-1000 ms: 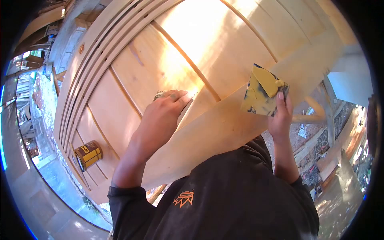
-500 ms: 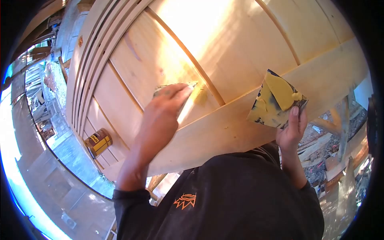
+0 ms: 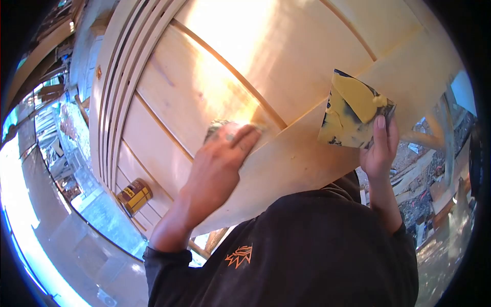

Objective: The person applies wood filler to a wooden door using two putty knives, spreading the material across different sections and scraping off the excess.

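My left hand (image 3: 217, 163) is closed on a thin, stained putty scraper (image 3: 215, 129), pressed to the panel of a pale wooden door (image 3: 169, 100) near its close rail. The fingers hide most of the scraper, and its far end is blurred. My right hand (image 3: 380, 148) grips a dark, flat square plate (image 3: 335, 137) by its lower right corner, thumb on top. A thick layer of yellow putty (image 3: 353, 97) covers much of the plate, which is held just above the door's near edge.
A brown and yellow can (image 3: 134, 196) stands on the door at the left. Grooves and slats run across the wood. Scrap wood and rubble (image 3: 414, 169) lie on the ground to the right. Grey sheeting (image 3: 97, 256) is at lower left.
My left hand has slid with the scraper towards the near rail, and its fingers now lie flatter. The plate in my right hand sits slightly higher in view. The camera has shifted a little.
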A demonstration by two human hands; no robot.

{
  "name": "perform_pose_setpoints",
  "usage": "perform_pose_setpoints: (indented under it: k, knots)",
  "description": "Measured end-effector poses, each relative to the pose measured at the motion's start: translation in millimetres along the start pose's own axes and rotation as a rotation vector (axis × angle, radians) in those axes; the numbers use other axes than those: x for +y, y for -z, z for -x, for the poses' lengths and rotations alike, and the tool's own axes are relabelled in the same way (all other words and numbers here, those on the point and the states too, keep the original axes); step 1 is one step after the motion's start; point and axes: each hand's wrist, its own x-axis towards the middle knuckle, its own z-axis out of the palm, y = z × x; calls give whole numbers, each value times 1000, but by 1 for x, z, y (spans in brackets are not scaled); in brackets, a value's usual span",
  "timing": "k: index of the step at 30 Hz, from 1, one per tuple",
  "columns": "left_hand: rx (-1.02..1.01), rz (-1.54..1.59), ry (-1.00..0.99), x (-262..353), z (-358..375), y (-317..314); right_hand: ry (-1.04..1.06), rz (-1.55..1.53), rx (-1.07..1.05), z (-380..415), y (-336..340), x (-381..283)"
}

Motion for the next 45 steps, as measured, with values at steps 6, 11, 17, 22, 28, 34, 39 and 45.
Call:
perform_pose_setpoints:
  k: [6, 11, 17, 22, 28, 34, 39, 45]
  knots:
    - [189, -195, -261, -16, 1, -30, 97, 18, 40, 0, -11, -3]
    - [45, -160, -289, -26, 22, 2, 111, -21, -35, -2, -13, -9]
    - [206, 65, 53, -35, -17, 26, 143, -74, -57, -4, -11, -7]
    - [85, 1, -88, -1, -7, 2, 128, -86, -27, -5, -7, -3]
    - [-153, -49, -294, -17, -39, 51, 163, 18, -38, -6, -7, -7]
    - [-675, -218, -221, 27, -130, 81, 211, 90, -77, -5, -6, -11]
    - [-912, -467, -255, 47, -173, 70, 155, -176, -60, -8, -6, -4]
    - [-990, -757, -346, 46, -177, 46, 157, -288, 27, -3, -20, 3]
